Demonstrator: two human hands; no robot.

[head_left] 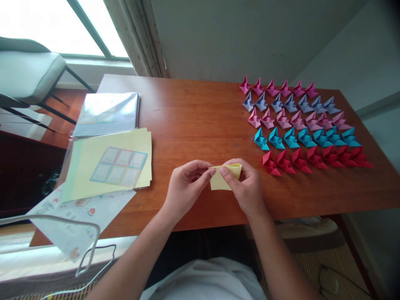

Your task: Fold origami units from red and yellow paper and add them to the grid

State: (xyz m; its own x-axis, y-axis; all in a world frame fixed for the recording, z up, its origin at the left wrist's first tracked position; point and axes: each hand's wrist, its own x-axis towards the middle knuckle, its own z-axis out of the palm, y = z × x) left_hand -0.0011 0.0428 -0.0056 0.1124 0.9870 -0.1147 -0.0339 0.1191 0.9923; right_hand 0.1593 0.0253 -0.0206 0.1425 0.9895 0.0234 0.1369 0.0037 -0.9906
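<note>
A small sheet of yellow paper (220, 181), bent over on itself with a rounded loop at its right end, is held up between both hands over the front of the wooden table. My left hand (191, 183) pinches its left upper corner between thumb and forefinger. On the other side, my right hand (246, 181) grips the doubled part, thumb in front and fingers behind. The fingers hide part of the paper's upper edge.
Rows of folded paper figures stand on the right: magenta (271, 88), lavender (276, 103), pink (283, 119), turquoise (291, 138) and red (300, 161). Yellow sheets (84, 166) and a plastic-wrapped pack (106, 112) lie on the left of the table (187, 121). A chair (31, 75) stands beyond.
</note>
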